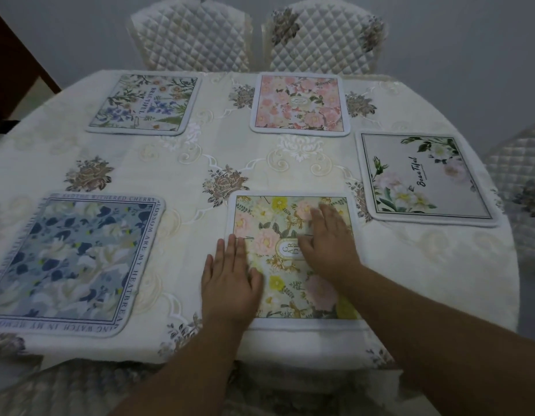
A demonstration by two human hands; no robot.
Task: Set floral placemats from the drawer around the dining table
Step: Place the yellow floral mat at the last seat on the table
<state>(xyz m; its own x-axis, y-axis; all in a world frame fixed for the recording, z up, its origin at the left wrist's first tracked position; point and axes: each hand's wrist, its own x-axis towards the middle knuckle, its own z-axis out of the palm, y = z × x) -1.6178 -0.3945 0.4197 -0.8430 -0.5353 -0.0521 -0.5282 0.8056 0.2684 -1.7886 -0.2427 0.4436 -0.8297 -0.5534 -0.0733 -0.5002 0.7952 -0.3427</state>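
My left hand (230, 274) and right hand (326, 241) lie flat, fingers straight, pressing the yellow-and-pink floral placemat (293, 259) at the near table edge. I count five rounded, white-bordered square mats on the cream embroidered tablecloth (200, 163). Two quilted chairs (194, 37) stand opposite.

Five floral placemats lie flat on the table: blue-white (71, 262) at 8 o'clock, botanical (144, 104) at 11, pink rose (299, 104) at 12, grey with white blooms (425, 178) at 3, yellow-pink (285, 217) at 6, square to the near edge.
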